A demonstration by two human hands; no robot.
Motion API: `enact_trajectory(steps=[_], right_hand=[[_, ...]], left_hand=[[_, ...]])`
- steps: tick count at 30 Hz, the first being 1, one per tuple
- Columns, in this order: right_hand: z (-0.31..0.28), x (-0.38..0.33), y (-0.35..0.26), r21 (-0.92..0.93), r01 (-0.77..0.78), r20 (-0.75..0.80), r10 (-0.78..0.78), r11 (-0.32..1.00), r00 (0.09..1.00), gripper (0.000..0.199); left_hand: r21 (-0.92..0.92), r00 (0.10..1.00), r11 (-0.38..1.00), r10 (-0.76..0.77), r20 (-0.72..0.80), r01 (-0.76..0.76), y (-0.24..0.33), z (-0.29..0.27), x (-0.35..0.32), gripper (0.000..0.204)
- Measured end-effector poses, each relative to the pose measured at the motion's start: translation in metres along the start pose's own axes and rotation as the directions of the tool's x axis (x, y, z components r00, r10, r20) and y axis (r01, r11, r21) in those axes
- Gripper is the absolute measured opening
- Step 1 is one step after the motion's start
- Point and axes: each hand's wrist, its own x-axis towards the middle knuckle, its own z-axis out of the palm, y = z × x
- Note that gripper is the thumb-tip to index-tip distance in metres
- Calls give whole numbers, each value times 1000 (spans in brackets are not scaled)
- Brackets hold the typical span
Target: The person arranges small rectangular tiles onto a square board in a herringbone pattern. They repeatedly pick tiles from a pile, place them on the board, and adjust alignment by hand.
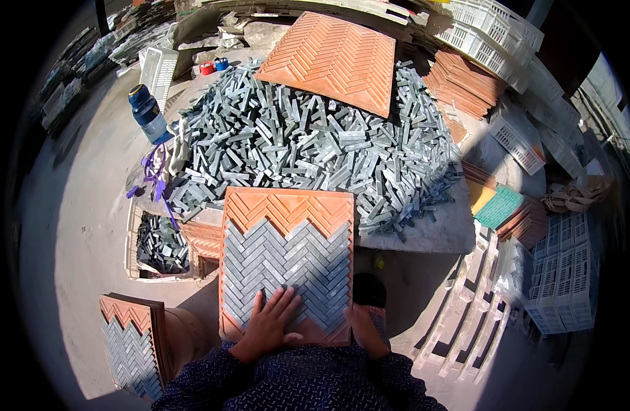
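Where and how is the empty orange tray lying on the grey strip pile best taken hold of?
Probably by its left and right edges, coming from the near side, with the left hand and right hand on one edge each. The orange tray is broad and flat, lies pattern up on the grey strips, and its rim looks uncovered.

- A dark navy top (pixel 294 377) fills the bottom centre of the frame, covered in small, pale, dash-like marks.
- Its sleeves (pixel 198 380), at lower left and lower right of centre, are long, loose and of the same patterned cloth, ending near the wrists.
- The left hand (pixel 270 318) and right hand (pixel 361 327), at lower centre, are bare.
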Motion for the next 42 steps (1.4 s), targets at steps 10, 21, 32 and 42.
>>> enact_trajectory(steps=[10, 21, 32, 42], right_hand=[[-12, -4, 41, 102, -151, -91, 160, 983, 983, 24], [-12, -5, 52, 65, -144, -102, 150, 987, 983, 24], [-23, 25, -10, -58, 51, -249, -64, 997, 966, 26], [-74, 153, -104, -769, 52, -393, -535, 638, 748, 29]], left_hand=[[123, 980, 989, -60, -192, 85, -65, -21, 83, 81], [85, 924, 946, -283, -258, 314, -87, -37, 73, 81], [114, 922, 951, -244, -301, 289, -91, -26, 72, 90], [123, 917, 956, -213, -336, 267, -86, -28, 75, 86]])
